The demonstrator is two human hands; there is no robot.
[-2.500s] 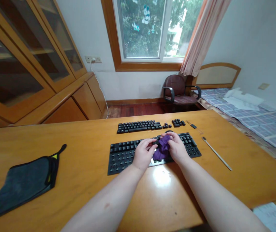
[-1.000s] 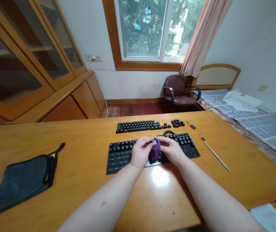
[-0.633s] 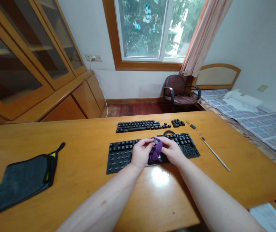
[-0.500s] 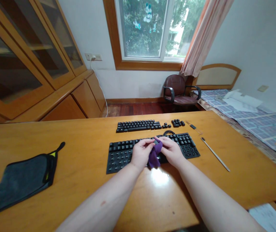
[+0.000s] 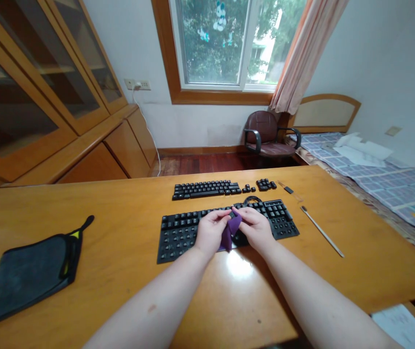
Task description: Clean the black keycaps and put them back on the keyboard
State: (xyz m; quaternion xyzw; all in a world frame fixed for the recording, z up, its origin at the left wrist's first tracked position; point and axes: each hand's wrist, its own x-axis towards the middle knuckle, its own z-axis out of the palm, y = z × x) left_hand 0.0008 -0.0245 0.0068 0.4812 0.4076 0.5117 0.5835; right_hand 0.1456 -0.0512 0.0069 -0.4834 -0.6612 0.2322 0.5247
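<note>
Over the middle of a black keyboard, both my hands are brought together, fingers pinched. My right hand grips a purple cloth, whose loose end hangs down toward the keyboard. My left hand pinches a small dark keycap against the cloth; fingers and fabric cover most of it. Many keys are off the keyboard, and bare switches show on its left and right parts. Removed black keycaps lie in rows behind it, with a smaller group of keycaps farther right.
A thin brush lies right of the keyboard. Behind it is a wire keycap puller. A folded grey cloth with black edging rests on the left of the wooden desk. Beyond the desk stands a chair.
My hands stay together over the keyboard, working at the keycap. The purple cloth has shifted and folded differently between my fingers. The whole view has moved slightly.
</note>
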